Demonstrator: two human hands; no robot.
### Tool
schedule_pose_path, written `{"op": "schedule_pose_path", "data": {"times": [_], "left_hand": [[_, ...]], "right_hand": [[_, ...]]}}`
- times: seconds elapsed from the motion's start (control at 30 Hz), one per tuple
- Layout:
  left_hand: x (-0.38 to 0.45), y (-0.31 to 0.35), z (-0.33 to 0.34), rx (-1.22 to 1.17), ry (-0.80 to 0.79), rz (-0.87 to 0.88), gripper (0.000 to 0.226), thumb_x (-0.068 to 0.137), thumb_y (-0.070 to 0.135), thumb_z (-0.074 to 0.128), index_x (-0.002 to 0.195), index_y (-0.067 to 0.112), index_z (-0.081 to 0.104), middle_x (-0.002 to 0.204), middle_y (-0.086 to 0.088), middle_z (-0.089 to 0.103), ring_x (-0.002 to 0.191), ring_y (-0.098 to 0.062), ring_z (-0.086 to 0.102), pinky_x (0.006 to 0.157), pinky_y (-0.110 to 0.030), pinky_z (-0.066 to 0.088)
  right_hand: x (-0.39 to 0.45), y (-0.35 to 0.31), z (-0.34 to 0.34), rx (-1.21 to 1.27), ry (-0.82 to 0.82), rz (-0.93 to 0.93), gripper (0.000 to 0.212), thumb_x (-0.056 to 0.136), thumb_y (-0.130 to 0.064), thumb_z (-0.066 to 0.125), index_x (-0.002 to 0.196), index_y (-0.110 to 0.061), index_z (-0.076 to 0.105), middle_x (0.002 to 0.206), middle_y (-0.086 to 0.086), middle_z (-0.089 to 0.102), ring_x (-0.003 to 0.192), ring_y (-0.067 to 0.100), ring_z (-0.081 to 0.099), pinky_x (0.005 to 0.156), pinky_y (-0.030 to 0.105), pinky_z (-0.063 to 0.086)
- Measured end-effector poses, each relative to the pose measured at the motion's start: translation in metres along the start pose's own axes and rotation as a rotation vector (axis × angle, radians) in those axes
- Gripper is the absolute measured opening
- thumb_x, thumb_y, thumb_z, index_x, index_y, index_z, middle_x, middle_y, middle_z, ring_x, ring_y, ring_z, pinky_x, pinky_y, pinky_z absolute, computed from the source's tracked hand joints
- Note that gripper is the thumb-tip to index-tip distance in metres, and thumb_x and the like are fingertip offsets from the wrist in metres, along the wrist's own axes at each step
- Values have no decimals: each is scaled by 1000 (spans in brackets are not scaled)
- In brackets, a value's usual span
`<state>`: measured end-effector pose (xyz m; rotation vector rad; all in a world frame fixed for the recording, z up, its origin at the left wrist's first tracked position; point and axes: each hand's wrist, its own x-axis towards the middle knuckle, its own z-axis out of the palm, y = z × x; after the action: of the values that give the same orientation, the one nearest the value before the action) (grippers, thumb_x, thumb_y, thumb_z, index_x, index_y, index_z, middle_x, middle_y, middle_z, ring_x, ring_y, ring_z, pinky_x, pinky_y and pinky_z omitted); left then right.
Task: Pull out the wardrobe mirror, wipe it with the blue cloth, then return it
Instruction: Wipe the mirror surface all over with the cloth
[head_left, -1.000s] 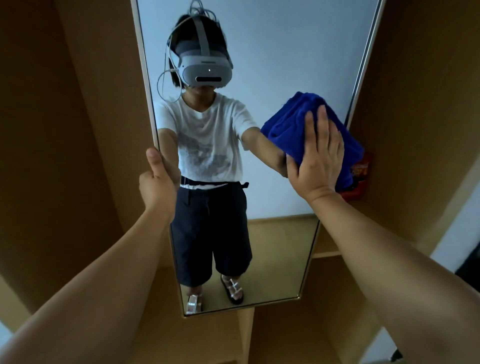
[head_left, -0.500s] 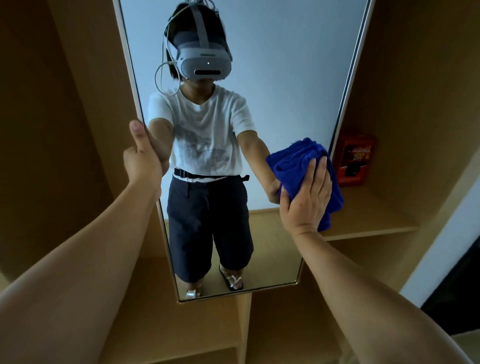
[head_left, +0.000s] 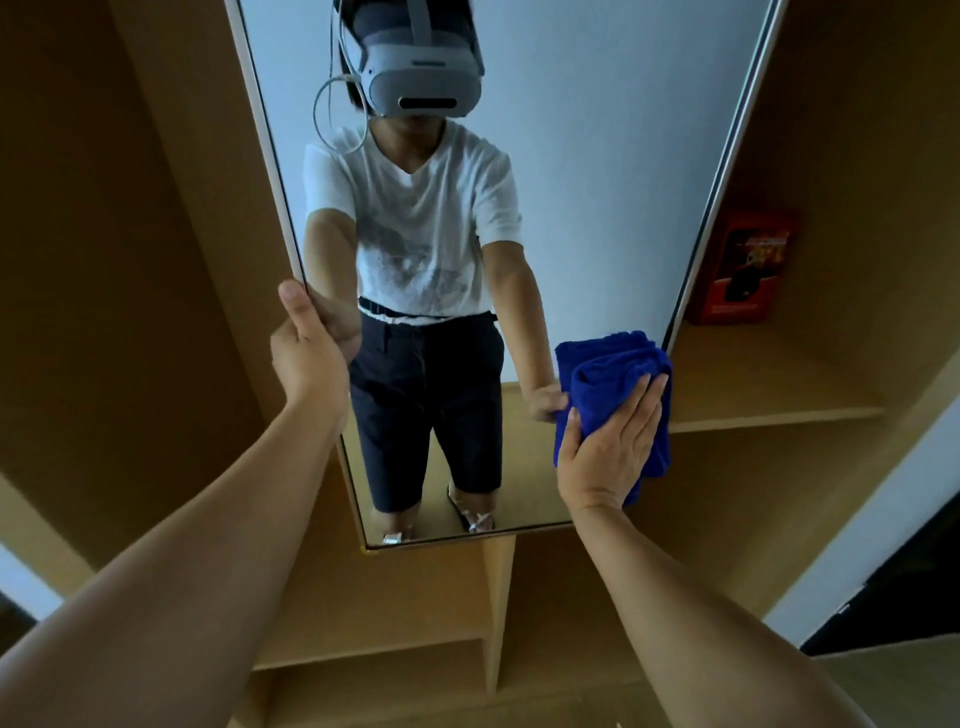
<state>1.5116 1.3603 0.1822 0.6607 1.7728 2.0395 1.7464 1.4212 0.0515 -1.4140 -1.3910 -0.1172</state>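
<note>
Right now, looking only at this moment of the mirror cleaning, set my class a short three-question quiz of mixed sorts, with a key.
1. True or false: the right hand presses the blue cloth flat against the mirror.
2. What does the left hand grip? A) the cloth B) the mirror's left edge C) the shelf
3. Fill in: the red box stands on a wardrobe ____.

Key: 1 true; 2 B; 3 shelf.
</note>
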Motion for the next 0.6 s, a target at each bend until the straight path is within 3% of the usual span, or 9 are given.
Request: {"op": "schedule_pose_path", "data": {"times": [0.2, 0.37, 0.5, 0.6], "left_hand": [[1, -3, -1, 28, -7, -8, 51, 90, 66, 23, 78, 26, 52, 70, 15, 55, 60, 5, 51, 53, -16, 32], [2, -3, 2, 8, 16, -14, 59, 88, 68, 22, 96, 22, 57, 71, 16, 57, 60, 5, 52, 53, -17, 32], [1, -2, 0, 4, -11, 0, 49, 89, 68, 22, 78, 30, 51, 73, 13, 62, 63, 3, 58, 53, -16, 36], [2, -3, -1, 10, -17, 6, 54, 88, 68, 21, 79, 27, 54, 74, 9, 65, 60, 4, 60, 50, -15, 36]], "right_hand": [[-43, 3, 21, 159, -40, 295, 80, 94, -37, 49, 150, -3, 3, 158, 18, 6, 142, 36, 17, 115, 44, 20], [-67, -8, 31, 245, -83, 518, 83, 95, -35, 49, 149, -3, -5, 159, 15, -3, 144, 33, 12, 113, 38, 18], [-84, -22, 36, 272, -147, 676, 86, 95, -37, 49, 149, -4, -10, 159, 13, -5, 144, 31, 11, 111, 43, 26], [-94, -31, 40, 280, -190, 746, 87, 95, -38, 50, 149, -5, -10, 159, 13, -2, 141, 35, 19, 108, 44, 31]]}}
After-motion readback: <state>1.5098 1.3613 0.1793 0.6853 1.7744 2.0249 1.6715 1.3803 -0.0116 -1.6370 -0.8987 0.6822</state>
